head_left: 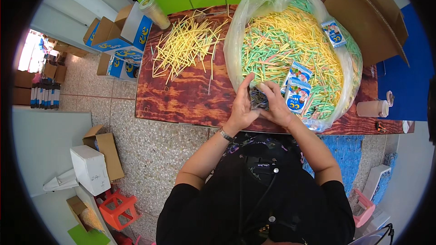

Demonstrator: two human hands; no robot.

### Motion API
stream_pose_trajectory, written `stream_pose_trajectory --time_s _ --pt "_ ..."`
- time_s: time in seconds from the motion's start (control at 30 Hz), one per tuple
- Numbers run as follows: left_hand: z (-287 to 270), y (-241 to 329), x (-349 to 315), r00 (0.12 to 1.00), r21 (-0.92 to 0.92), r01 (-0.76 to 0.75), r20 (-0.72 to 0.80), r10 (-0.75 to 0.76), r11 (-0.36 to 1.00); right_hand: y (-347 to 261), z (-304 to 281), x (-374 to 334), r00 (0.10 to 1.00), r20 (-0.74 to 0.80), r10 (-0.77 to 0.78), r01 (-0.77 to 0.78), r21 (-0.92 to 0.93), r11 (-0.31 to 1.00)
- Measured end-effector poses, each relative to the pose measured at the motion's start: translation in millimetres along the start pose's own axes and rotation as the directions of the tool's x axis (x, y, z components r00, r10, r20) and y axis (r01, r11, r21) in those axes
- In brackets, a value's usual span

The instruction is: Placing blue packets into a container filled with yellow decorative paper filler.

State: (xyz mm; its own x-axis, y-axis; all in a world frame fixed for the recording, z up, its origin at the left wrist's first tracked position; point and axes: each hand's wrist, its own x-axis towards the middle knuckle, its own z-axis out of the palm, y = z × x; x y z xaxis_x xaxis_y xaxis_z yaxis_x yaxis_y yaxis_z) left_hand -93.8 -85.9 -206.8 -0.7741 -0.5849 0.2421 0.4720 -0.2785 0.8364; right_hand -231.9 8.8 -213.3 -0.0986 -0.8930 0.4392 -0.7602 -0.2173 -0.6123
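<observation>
My left hand (243, 109) and my right hand (277, 107) are close together at the near edge of the table, in front of a big clear plastic bag (235, 50). Between them is a small, shiny, dark bluish thing (258, 98), blurred and partly covered by the fingers; I cannot make out its kind. The left fingers point up along one side of it, while the right fingers curve round the other. Short yellow, green and pink straw-like sticks (281, 41) fill the bag. Two blue-and-white packets (298, 95) lie on them beside my right hand.
Another packet (334, 34) rests at the bag's right side. Long yellow straws (186, 45) lie heaped on the wood-patterned table (181, 104), near a clear jar (154, 12). Cardboard boxes (363, 18) stand behind right; a pinkish container (372, 109) is at the right end. A red stool (118, 208) stands lower left.
</observation>
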Motion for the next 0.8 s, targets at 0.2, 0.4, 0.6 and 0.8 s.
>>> stream_pose_trajectory --time_s 0.2,0.4,0.6,0.8 --pt "-35 -9 -12 0.995 0.618 -0.028 0.095 -0.040 0.786 10 -4 2 1.000 -0.029 -0.011 0.011 0.019 1.000" --pt "-44 -14 -11 0.991 0.860 -0.129 0.127 0.038 0.494 5 -6 7 0.997 0.074 -0.030 0.028 0.018 0.999" --pt "-32 -23 -8 0.947 0.839 -0.322 0.284 0.151 0.439 -20 -26 9 0.994 0.103 0.027 -0.001 -0.244 0.970" --pt "-19 2 14 0.925 0.871 -0.371 0.376 0.050 0.321 -33 -30 0 0.996 -0.081 -0.045 0.018 -0.315 0.949"
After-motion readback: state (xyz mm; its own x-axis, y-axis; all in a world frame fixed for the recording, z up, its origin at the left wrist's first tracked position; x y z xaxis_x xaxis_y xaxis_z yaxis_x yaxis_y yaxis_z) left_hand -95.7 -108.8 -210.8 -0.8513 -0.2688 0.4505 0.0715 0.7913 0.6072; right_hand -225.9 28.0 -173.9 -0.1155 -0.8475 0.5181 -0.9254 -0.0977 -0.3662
